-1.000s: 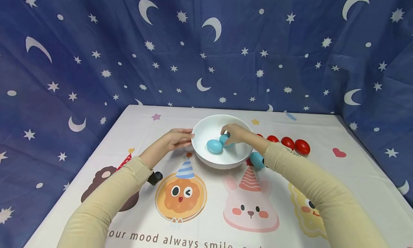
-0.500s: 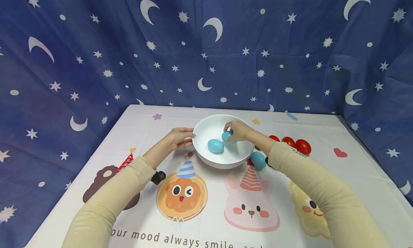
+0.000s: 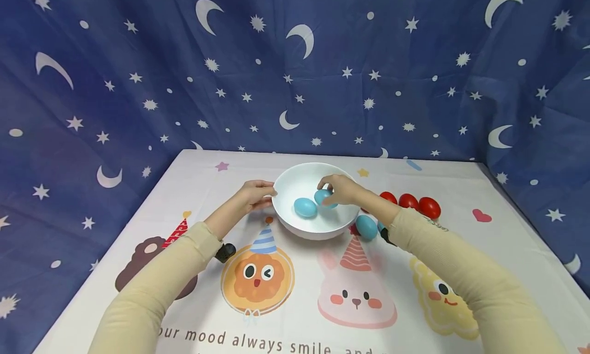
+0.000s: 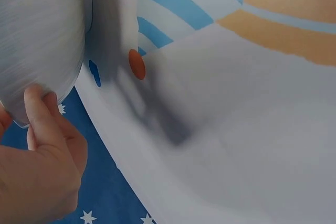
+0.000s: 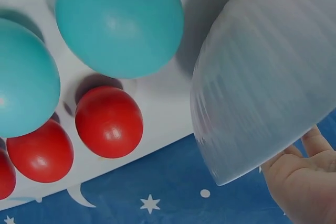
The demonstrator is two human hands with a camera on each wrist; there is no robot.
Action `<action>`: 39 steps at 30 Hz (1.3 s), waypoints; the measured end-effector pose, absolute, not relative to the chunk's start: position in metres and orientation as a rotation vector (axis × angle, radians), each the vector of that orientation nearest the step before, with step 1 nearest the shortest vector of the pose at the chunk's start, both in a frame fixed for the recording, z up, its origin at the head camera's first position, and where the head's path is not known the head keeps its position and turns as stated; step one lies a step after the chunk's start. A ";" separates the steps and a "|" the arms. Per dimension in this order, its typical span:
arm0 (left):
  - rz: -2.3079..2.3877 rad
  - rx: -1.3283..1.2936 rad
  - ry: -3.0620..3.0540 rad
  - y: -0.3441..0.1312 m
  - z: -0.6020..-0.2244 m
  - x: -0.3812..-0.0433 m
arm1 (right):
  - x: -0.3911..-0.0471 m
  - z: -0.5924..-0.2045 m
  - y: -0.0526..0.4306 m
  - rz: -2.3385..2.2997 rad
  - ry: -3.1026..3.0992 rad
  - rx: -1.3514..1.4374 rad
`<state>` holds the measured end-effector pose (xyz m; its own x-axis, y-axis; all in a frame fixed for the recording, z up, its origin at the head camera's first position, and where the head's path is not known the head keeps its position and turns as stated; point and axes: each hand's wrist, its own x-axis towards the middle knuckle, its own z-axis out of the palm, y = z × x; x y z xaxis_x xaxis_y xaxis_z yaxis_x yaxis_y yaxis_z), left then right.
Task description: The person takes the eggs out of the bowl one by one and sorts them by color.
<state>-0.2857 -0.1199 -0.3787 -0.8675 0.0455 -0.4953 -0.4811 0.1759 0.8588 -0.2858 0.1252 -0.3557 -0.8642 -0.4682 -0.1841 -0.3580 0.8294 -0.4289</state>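
A white bowl (image 3: 313, 235) stands on the table. My left hand (image 3: 255, 195) grips its left side, thumb at the rim and fingers against the outer wall; the left wrist view shows this hand (image 4: 50, 156) on the bowl's wall. Inside the bowl, my right hand (image 3: 340, 189) holds a light blue egg (image 3: 322, 196) between thumb and fingers. Another light blue egg (image 3: 305, 207) lies on the bowl's bottom, just left of the held one. In the right wrist view the bowl's wall hides the held egg and part of the right hand (image 5: 304, 177).
Right of the bowl lies a blue egg (image 3: 366, 227), with another blue egg (image 5: 23, 77) beside it, mostly behind the right wrist in the head view. Several red eggs (image 3: 429, 207) lie behind them. A starry blue curtain (image 3: 258, 87) hangs behind the printed tablecloth (image 3: 276, 338).
The right hand has shifted the held egg slightly right, and a gap now shows between it and the other egg in the bowl. The left hand keeps its place on the rim.
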 end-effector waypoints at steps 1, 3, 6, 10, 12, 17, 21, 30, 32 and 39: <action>1.741 -0.405 2.052 -0.120 -0.378 -0.285 | -0.285 -0.355 0.125 -0.570 2.729 -0.624; 1.745 -0.397 2.054 -0.122 -0.379 -0.284 | -0.283 -0.353 0.124 -0.594 2.727 -0.622; 1.755 -0.399 2.047 -0.125 -0.379 -0.281 | -0.280 -0.352 0.122 -0.643 2.719 -0.624; 1.762 -0.405 2.035 -0.128 -0.379 -0.280 | -0.275 -0.351 0.122 -0.709 2.713 -0.635; 1.760 -0.395 2.032 -0.128 -0.379 -0.279 | -0.272 -0.351 0.124 -0.734 2.716 -0.631; 1.757 -0.389 2.033 -0.126 -0.380 -0.278 | -0.266 -0.349 0.126 -0.781 2.726 -0.618; 1.746 -0.395 2.046 -0.127 -0.380 -0.279 | -0.263 -0.349 0.128 -0.820 2.735 -0.635; 1.747 -0.376 2.054 -0.124 -0.379 -0.280 | -0.254 -0.346 0.138 -0.914 2.753 -0.598; 1.747 -0.379 2.052 -0.122 -0.380 -0.280 | -0.251 -0.343 0.142 -0.931 2.755 -0.577; 1.752 -0.377 2.047 -0.120 -0.380 -0.280 | -0.242 -0.333 0.155 -0.996 2.754 -0.624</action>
<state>-0.2800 -0.1197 -0.3796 -0.8758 0.0641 -0.4784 -0.4628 0.1700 0.8700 -0.2420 0.1548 -0.3328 -0.9029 -0.4299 0.0032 -0.3325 0.6936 -0.6391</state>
